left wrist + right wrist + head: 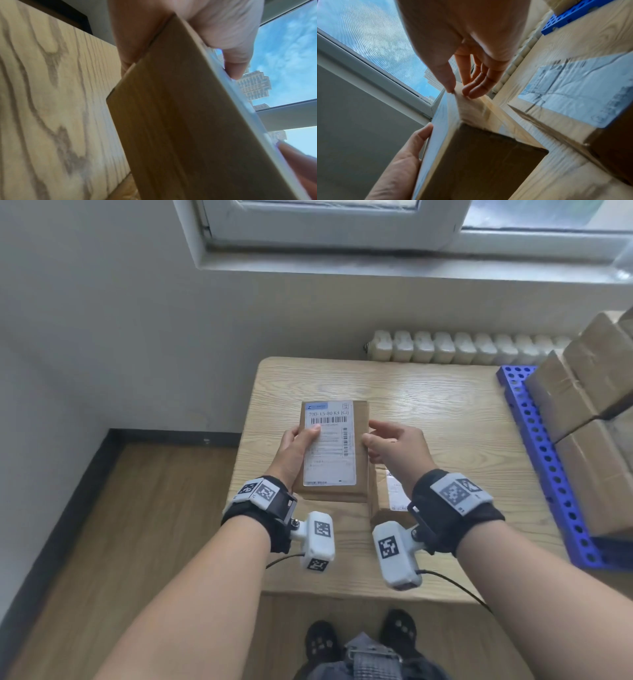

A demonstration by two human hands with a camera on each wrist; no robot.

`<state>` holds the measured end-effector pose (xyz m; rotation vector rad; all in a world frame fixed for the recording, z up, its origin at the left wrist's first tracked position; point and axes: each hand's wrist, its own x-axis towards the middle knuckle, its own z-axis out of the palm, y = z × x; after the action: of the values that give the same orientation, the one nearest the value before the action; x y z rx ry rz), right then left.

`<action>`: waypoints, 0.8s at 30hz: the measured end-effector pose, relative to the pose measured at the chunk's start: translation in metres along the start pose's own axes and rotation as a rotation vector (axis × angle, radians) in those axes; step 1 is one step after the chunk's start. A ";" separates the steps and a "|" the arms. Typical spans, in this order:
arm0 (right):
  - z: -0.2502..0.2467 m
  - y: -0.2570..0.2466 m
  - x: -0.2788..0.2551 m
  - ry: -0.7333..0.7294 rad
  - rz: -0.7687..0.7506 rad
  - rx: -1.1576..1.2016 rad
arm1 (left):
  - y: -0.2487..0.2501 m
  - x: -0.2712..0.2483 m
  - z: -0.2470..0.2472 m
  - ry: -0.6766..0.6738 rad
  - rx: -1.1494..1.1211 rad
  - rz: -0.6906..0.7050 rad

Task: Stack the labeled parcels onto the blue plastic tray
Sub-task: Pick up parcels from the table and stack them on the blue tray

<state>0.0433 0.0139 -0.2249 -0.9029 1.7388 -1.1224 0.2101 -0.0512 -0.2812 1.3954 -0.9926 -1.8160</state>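
Left hand (297,451) has the labeled parcel (334,451) in its grip — thumb over the shipping label, fingers wrapped under the left edge, box lifted clear of the wooden surface (428,405) going by the wrist views. Right hand (394,450) is loosely spread, with only its fingertips (471,92) touching the parcel's right edge; not a real hold yet. Main risk: the weight sits on one side, so the box could tilt or slide out of the left grip if the right hand doesn't close in before the carry. Second risk: the thumb rests on the label's glossy face, so it may slip. A second labeled parcel (390,498) lies on the surface just beside and below the right wrist — a swing toward the tray could clip it. The blue plastic tray (534,440), perforated, sits at the right edge of the surface and already carries stacked cardboard boxes (589,392), several high and leaning slightly in the wide-angle view; free space looks tight, mostly the near-left strip. Setting this one on top could topple the stack if it lands off-centre. Exact box count on the tray is unclear, cut off by the frame.
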 end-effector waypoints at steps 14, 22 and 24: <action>-0.089 -0.005 -0.028 0.123 -0.073 0.057 | 0.026 -0.019 0.085 -0.156 -0.048 0.099; -0.167 0.007 -0.054 0.113 -0.081 0.078 | 0.025 -0.059 0.159 -0.197 -0.062 0.152; -0.191 0.007 -0.063 0.092 -0.096 0.083 | 0.028 -0.074 0.183 -0.185 -0.067 0.180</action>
<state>-0.1095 0.1322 -0.1706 -0.9047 1.7241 -1.3073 0.0505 0.0298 -0.1930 1.0763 -1.1022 -1.8493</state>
